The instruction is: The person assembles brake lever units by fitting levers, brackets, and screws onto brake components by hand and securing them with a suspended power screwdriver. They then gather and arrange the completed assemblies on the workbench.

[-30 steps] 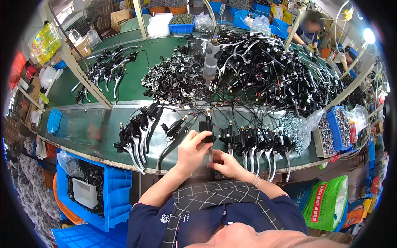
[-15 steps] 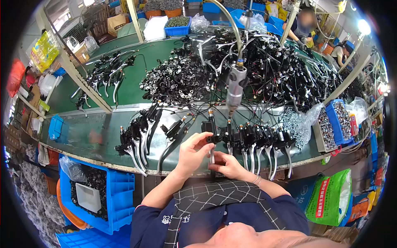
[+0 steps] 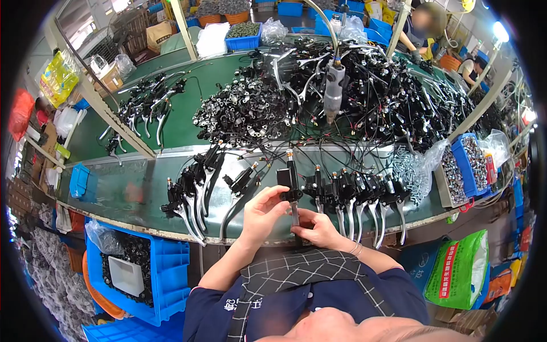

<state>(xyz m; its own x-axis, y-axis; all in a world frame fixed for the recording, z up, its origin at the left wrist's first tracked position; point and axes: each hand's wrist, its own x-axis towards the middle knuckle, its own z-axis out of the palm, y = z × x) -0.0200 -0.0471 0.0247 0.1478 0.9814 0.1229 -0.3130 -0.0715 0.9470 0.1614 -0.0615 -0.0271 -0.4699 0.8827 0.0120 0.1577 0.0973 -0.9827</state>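
A black lever assembly [image 3: 292, 178] stands upright at frame centre, its silver lever grasped by the right hand [image 3: 320, 229]; the left hand [image 3: 261, 218] has fingertips at its body, grip unclear. Similar assemblies [image 3: 346, 190] lie centre-right; a driver [image 3: 334, 88] hangs above.

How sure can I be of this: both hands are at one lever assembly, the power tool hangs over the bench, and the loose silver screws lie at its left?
The side is wrong: the head view shows the loose silver screws at the bench's right. The left hand, right hand, lever assembly and power tool are as stated.
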